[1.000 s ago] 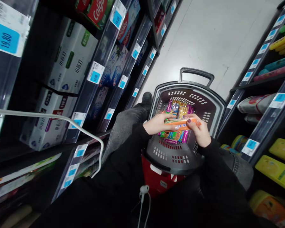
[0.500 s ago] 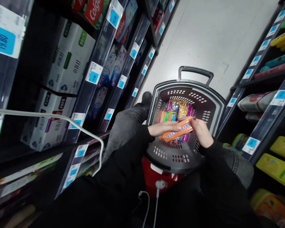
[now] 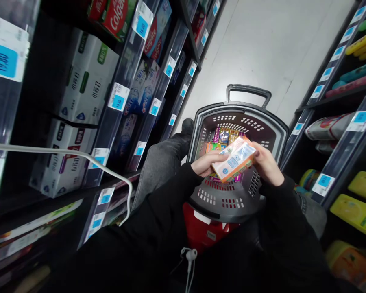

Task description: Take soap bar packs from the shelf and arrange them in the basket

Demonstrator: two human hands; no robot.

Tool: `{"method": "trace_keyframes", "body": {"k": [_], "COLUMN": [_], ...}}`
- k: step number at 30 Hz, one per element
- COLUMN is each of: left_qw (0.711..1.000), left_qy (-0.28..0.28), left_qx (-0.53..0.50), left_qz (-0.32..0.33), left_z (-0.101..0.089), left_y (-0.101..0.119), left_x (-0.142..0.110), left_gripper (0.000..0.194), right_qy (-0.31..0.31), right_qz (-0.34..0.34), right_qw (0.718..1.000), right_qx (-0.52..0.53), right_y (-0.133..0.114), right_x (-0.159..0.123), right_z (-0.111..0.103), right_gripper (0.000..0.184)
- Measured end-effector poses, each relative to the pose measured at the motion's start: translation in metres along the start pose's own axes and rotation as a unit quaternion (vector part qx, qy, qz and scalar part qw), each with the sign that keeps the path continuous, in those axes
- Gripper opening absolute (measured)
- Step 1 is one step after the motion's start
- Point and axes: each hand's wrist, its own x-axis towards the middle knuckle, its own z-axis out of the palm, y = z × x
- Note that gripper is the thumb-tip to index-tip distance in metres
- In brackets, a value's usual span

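Note:
Between my two hands is an orange-and-white wrapped packet [image 3: 234, 158], its pale printed face turned up and a square code on it. My left hand [image 3: 205, 162] grips its left end, the thumb lying over the top. At the opposite end my right hand [image 3: 266, 165] is closed around the edge. Below them stands a grey shopping basket [image 3: 244, 209] with slotted walls and a raised handle [image 3: 248, 89]. Several colourful wrapped packs [image 3: 224, 135] lie in its bottom, partly covered by the packet and my hands. What kind of product the packet is, I cannot tell.
Shelves with boxed toothpaste [image 3: 93, 81] and price tags line the left side. On the right, another shelf carries yellow packs [image 3: 356, 215]. A white cable [image 3: 79, 152] crosses at left, and an earphone [image 3: 190, 255] dangles near a red object [image 3: 201, 230] below the basket.
The packet has been turned from its narrow orange side to its broad pale face. Both hands have shifted their hold with it, and the right wrist has moved slightly right.

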Motion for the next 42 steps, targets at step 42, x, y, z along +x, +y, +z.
{"method": "trace_keyframes", "body": {"k": [42], "left_qw": [0.984], "left_qy": [-0.016], "left_qx": [0.165], "left_qz": [0.068], "left_z": [-0.004], "left_y": [-0.006], "left_x": [0.013], "left_gripper": [0.07], "right_qy": [0.249], "right_qz": [-0.144], "right_qw": [0.917], "right_qx": [-0.277], "right_y": [-0.015], "right_x": [-0.012], "right_z": [0.039], "right_gripper": [0.045]}}
